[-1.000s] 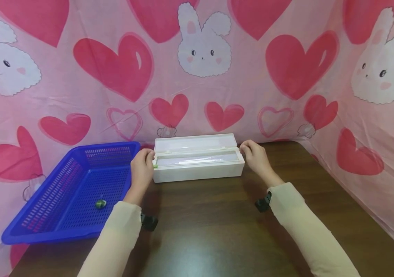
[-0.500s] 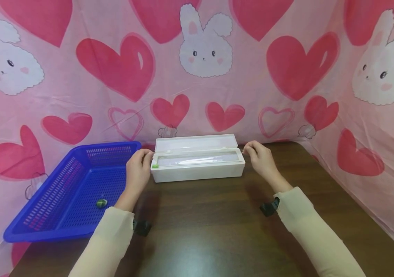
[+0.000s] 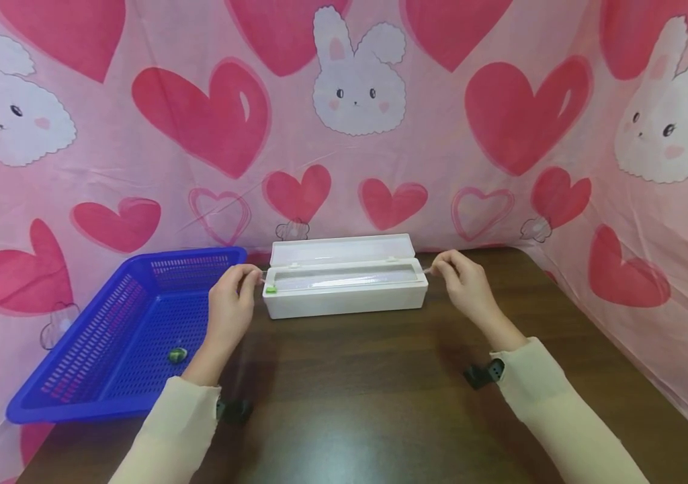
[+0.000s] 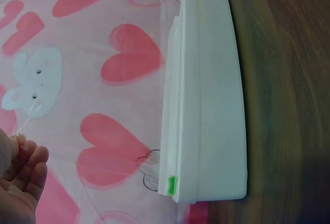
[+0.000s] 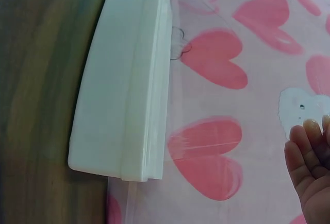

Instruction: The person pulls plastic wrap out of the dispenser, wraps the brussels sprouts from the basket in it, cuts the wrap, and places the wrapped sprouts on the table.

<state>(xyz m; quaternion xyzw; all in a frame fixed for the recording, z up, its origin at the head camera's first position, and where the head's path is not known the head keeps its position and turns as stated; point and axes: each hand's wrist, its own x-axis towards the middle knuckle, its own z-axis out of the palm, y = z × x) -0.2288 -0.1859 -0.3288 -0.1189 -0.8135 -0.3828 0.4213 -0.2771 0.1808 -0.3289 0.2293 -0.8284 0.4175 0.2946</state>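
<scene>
A white dispenser box (image 3: 344, 286) sits near the back edge of the dark wooden table (image 3: 368, 403), its lid (image 3: 340, 250) tipped open toward the heart-and-rabbit cloth (image 3: 356, 121) behind it. A small green slider (image 3: 271, 290) shows at the box's left end. The left hand (image 3: 230, 306) is just beside that left end, fingers curled, pinching the left edge of a clear film (image 3: 344, 275) that lies along the box's open top. The right hand (image 3: 465, 282) is just beside the right end, fingertips pinched on the film's other edge. In the left wrist view a thin strand of film runs to the fingertips (image 4: 18, 139); in the right wrist view the right hand's fingers (image 5: 309, 157) show only at the frame's edge, so the grip cannot be made out there. A blue basket (image 3: 78, 363) rests at the table's left edge, with 1 small green object (image 3: 177, 354) on its floor.
</scene>
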